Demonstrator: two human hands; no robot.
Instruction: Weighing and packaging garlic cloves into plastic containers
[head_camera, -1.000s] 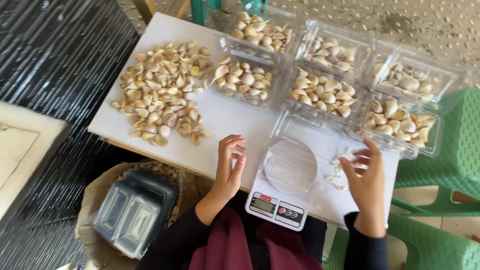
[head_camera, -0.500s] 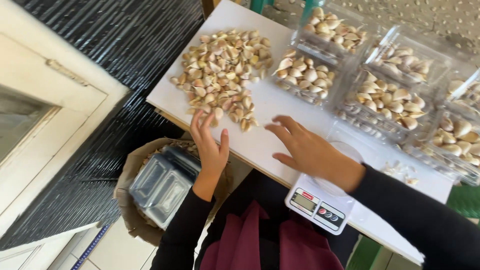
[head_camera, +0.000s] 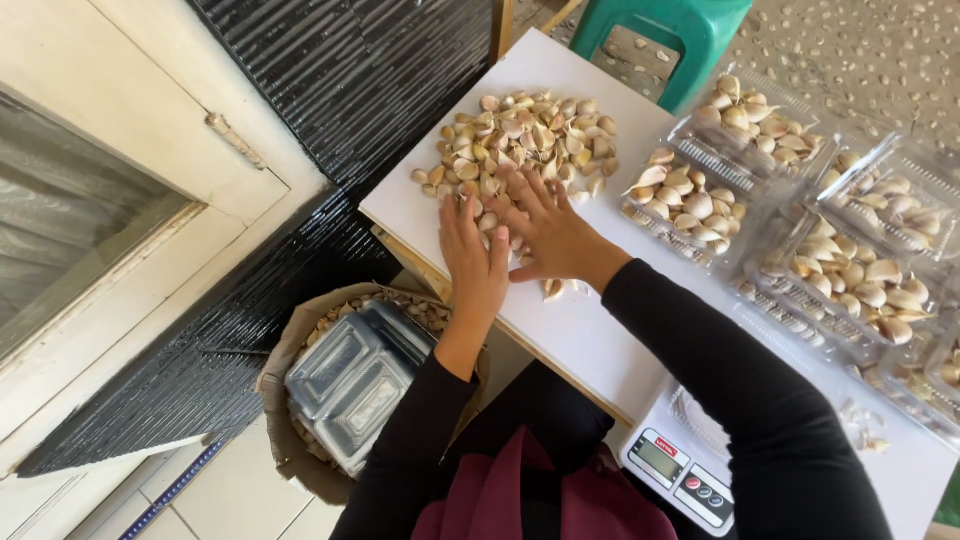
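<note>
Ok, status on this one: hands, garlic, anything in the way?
Left hand and right hand flat, open, on the loose garlic pile. Filled clear trays sit apart to the right. Nothing blocking.

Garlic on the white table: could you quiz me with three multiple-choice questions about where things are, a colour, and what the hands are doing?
1. Where does the loose pile of garlic cloves lie?
A. on the white table
B. in the basket
C. on the scale

2. What colour is the stool beyond the table?
A. red
B. green
C. black

3. How are the left hand and right hand?
A. clenched in fists
B. flat and open on the cloves
C. lifting a tray

Answers:
1 A, the cloves sit straight on the tabletop.
2 B, its seat and legs are green.
3 B, both palms face down with fingers spread at the pile's near edge.
</note>
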